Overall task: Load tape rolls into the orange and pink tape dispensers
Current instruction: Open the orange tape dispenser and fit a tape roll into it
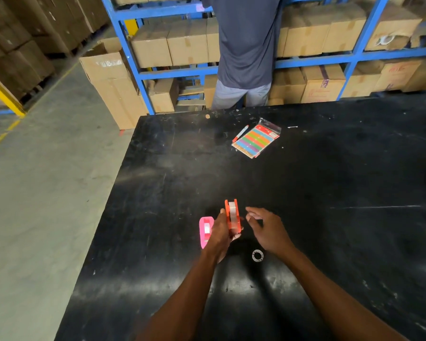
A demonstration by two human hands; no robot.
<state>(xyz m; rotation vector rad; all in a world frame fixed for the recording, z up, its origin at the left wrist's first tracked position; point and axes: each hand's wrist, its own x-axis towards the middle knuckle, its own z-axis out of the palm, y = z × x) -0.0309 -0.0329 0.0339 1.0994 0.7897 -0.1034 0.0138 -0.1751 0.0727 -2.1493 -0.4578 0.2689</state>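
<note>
The pink dispenser lies on the black table at the left, partly behind the left hand, with a pale roll showing in its well; it looks loaded, though the view is too small to be sure the tape is threaded.

The left hand is clamped on the orange dispenser, holding it up off the table with its open top facing the camera. A clear roll sits between its side walls. Just to the right, the right hand hovers close to the dispenser without touching it, fingers loosely apart and holding nothing I can make out.

My judgement: the roll is seated and the tape end has yet to be drawn to the cutter. To do that well, keep the left grip on the walls, not the roll, so it can turn; pick up the free end with a fingernail and pull it straight forward over the teeth.

An empty-looking clear ring lies on the table near the right wrist.

Writing: a box on the blue shelves carries red print, too blurred to read. The coloured packet beside a pen has a red header, also illegible.
</note>
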